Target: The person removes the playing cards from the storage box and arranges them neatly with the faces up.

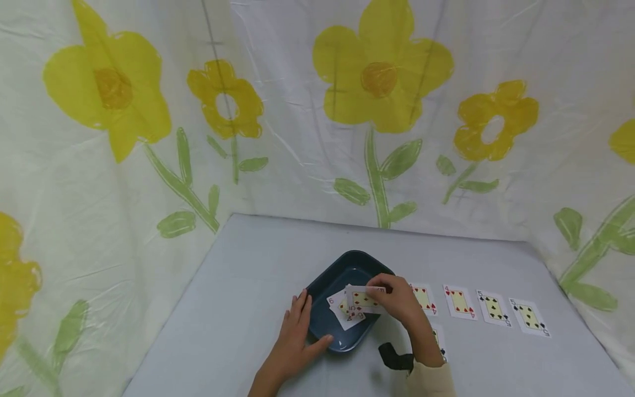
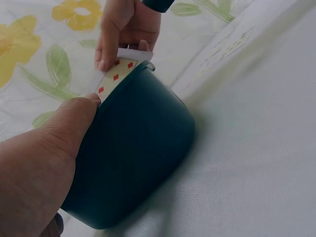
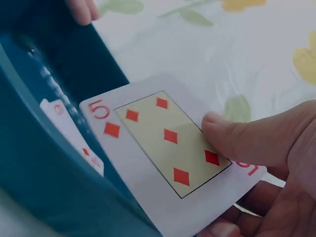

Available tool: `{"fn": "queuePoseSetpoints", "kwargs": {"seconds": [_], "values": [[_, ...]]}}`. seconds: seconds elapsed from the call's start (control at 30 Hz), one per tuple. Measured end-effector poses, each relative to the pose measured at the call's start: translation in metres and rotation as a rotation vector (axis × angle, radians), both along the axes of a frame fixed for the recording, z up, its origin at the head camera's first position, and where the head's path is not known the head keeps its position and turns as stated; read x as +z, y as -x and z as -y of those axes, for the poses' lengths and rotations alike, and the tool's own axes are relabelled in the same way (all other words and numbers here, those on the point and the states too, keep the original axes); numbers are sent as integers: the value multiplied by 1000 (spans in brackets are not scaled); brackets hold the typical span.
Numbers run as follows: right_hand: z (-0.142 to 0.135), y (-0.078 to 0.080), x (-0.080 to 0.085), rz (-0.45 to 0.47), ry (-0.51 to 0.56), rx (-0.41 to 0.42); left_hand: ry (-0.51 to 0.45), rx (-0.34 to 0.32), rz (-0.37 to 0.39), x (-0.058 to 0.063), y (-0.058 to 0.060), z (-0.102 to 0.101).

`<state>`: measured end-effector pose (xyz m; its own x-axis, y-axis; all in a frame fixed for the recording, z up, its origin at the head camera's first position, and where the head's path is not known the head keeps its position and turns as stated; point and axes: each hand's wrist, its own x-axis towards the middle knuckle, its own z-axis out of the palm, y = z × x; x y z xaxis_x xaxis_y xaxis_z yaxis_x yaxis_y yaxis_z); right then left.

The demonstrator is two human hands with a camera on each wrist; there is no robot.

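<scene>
A dark blue-green tray (image 1: 321, 322) stands on the table in the head view. My left hand (image 1: 292, 342) rests against its left near corner, fingers straight along the left rim and thumb over the near rim. My right hand (image 1: 399, 300) pinches a five of diamonds (image 3: 170, 133) by one end, thumb on its face. That card slants over the tray's right rim, face up. Under it inside the tray lie white playing cards (image 1: 342, 318), one showing a 6 and red diamonds; the held card covers part of them.
Right of the tray, face-up cards lie in a row: a red four (image 1: 424, 298), a four of hearts (image 1: 458, 302), and two black fives (image 1: 494, 307). Another black card (image 1: 439, 333) is partly hidden by my right wrist. A flower-printed curtain (image 1: 292, 165) hangs behind the white table (image 1: 223, 309).
</scene>
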<state>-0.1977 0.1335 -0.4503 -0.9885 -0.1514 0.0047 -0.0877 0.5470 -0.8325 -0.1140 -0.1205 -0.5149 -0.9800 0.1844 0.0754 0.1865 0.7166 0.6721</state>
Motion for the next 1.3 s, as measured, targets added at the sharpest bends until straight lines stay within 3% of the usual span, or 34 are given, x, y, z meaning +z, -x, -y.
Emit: {"fn": "queuePoseSetpoints", "kwargs": {"seconds": [0.33, 0.6, 1.1, 1.2, 1.3], "values": [[-31, -12, -1, 120, 92, -137, 5, 9, 14, -3, 0, 0], [-69, -18, -4, 182, 160, -161, 0, 8, 2, -1, 1, -1], [-129, -37, -30, 272, 99, -332, 9, 6, 24, 1, 2, -1], [-141, -41, -37, 301, 63, -375, 13, 4, 25, 0, 2, -1], [-154, -46, -42, 330, -47, -404, 14, 0, 29, -1, 2, -2]]}}
